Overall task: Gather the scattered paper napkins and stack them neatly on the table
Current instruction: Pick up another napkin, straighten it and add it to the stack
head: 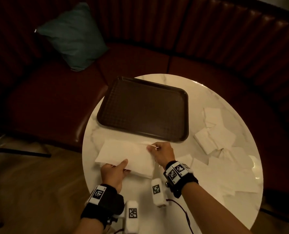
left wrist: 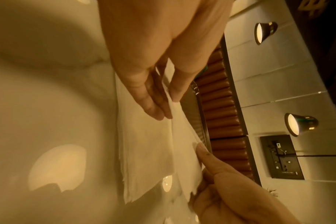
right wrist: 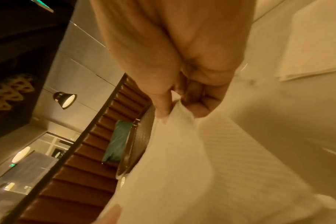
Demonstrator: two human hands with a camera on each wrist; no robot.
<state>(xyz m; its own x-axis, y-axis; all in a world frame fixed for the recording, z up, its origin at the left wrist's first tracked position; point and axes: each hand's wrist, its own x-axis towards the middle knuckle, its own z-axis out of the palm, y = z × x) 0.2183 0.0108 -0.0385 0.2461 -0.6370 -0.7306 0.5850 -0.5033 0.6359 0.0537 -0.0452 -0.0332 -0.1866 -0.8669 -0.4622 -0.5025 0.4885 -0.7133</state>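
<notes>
A large white napkin point(head: 126, 151) lies across the front left of the round marble table point(head: 207, 92), just in front of the tray. My left hand point(head: 125, 166) pinches its near edge, thumb on top and fingers beneath; the left wrist view shows that hand point(left wrist: 169, 104) and several layered edges of the napkin point(left wrist: 150, 144). At the right end my right hand point(head: 151, 147) pinches a raised corner between thumb and curled fingers. The right wrist view shows this hand point(right wrist: 173, 109) and the napkin point(right wrist: 173, 159). Several loose napkins point(head: 216, 137) lie scattered on the table's right side.
A dark brown tray point(head: 143, 108) with nothing on it sits at the back left of the table, its corner overhanging the rim. A dark red booth seat point(head: 56, 102) curves behind, with a teal cushion point(head: 72, 36) on it. Wooden floor lies to the left.
</notes>
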